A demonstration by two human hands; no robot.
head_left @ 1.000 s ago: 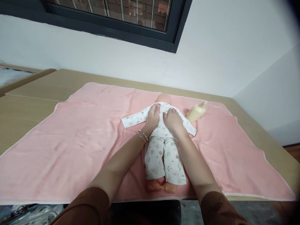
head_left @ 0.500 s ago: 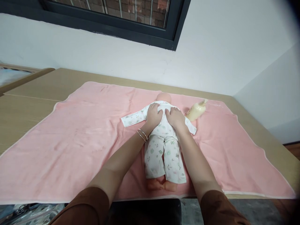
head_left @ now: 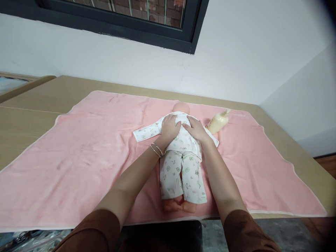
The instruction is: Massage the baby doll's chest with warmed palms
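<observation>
In the head view, the doll (head_left: 172, 175) already lies dressed and stretched out on the pink blanket (head_left: 78, 157), apparently face down; the handling of its back looks under way, though how much is left I can't tell. Its upper back is right beneath both hands: left (head_left: 170, 127) and right (head_left: 196, 128) rest flat, fingers loosely spread, gripping nothing. A bottle (head_left: 218, 122) sits just beside it.

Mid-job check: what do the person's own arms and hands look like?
The left hand and right hand wear no gloves. Two thin, round, shiny metal bangles circle the left wrist; the right wrist is bare. Plain brown fabric sleeves end well short of the wrists.
</observation>
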